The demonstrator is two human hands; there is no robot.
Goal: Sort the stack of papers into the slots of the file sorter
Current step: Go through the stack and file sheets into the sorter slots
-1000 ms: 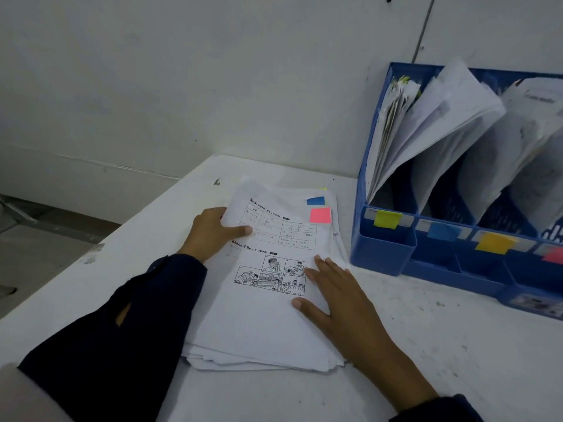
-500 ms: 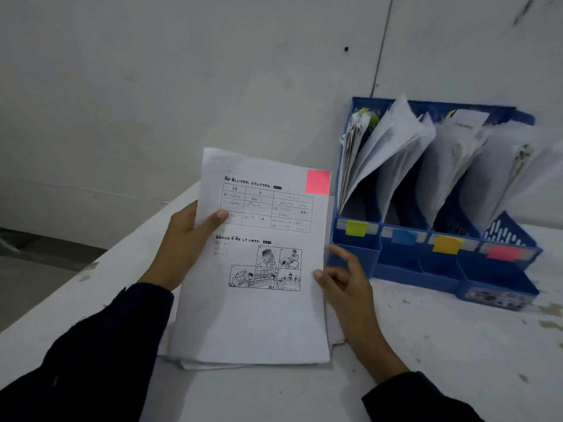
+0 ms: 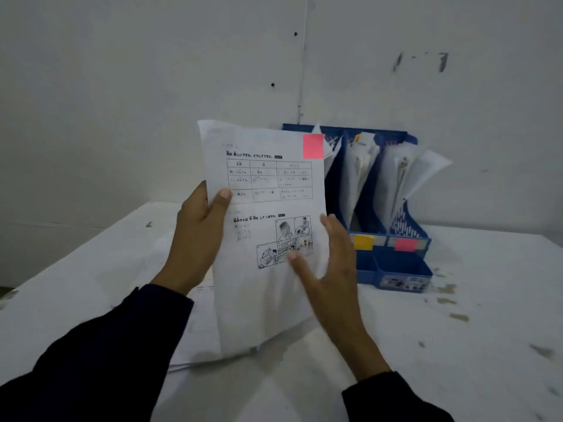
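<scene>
My left hand point(image 3: 198, 236) grips the left edge of a printed worksheet point(image 3: 268, 293), thumb on its face, and holds it upright above the table. A pink sticky tab point(image 3: 313, 146) marks its top right corner. My right hand point(image 3: 329, 269) is at the sheet's right edge with fingers straight, thumb tip on the drawing. The paper stack point(image 3: 195, 345) lies flat under the sheet, mostly hidden. The blue file sorter point(image 3: 402, 269) stands behind to the right, its slots full of papers, with a yellow label point(image 3: 362, 241) and a pink label point(image 3: 405, 244) showing.
A white table point(image 3: 457, 345) with dark scuff marks runs to a bare white wall point(image 3: 122, 86) behind. The table's left edge drops away at the far left. Both my sleeves are dark.
My left hand has lifted the pink-tabbed sheet off the stack and raised it upright. My right hand rose off the stack to the sheet's right edge. The view has shifted left.
</scene>
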